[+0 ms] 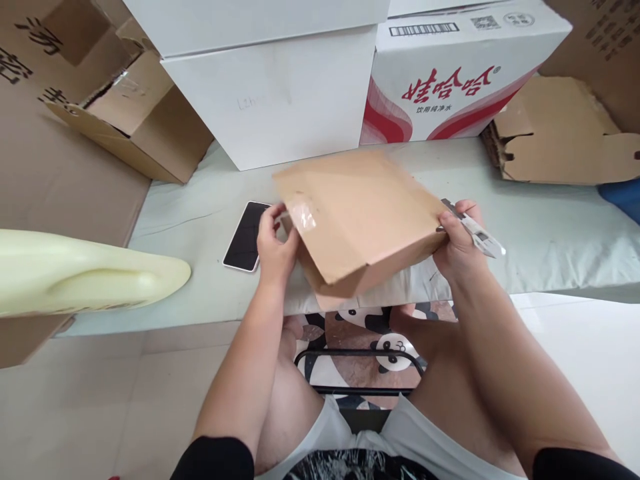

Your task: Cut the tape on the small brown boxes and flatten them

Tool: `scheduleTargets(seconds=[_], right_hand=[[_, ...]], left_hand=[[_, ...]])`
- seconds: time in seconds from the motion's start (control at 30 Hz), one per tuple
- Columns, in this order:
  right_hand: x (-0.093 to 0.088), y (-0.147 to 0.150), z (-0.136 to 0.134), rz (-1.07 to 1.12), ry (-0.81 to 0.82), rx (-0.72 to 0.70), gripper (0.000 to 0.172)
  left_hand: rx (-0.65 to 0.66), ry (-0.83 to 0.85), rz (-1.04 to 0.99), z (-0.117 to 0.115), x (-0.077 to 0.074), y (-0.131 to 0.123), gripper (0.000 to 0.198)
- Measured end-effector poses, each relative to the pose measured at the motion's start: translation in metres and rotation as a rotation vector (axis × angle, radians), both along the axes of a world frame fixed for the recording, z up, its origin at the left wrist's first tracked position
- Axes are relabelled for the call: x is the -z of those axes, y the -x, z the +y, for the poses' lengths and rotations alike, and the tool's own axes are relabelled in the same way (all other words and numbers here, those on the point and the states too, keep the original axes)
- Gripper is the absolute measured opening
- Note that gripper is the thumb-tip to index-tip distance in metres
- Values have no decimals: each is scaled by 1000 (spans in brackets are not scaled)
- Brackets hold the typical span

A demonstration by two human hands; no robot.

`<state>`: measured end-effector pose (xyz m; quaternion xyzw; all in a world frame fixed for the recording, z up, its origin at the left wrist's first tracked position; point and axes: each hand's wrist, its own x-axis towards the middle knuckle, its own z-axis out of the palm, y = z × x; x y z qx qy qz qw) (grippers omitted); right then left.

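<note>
A brown cardboard box is tilted between my hands over the front of the bench, its near left end partly gaping. Clear tape clings to the left edge of its top. My left hand grips that left edge, fingers curled by the flap and slightly blurred. In my right hand is a utility knife with a pale handle, its metal end pointing up and left near the box's right corner. The same hand presses against the box's right side. The box's underside is hidden.
A dark-screened phone lies beside my left hand. White boxes and a red-and-white printed carton line the back. Flattened brown cardboard is at right, an open carton at left. A pale yellow curved object juts in from the left.
</note>
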<state>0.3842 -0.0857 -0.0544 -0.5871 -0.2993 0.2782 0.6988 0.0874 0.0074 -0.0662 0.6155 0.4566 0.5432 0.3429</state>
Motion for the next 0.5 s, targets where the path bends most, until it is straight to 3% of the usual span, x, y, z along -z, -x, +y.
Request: scheduleTargets(seconds=[0.17,0.27,0.4,0.5], right_hand=[[0,2,-13,21,5,-207,58],[2,1,-18,-60,-6,-182,54],[3,-2,-19,-226,9,-88,45],[2,-3,-19,-379,5,-19,42]], left_hand=[[31,242,-11,13,13,12,37],[-6,249,-49,13,14,13,38],[-16,250,-128,9,-3,7,34],[-3,359,-304,5,-19,-2,34]])
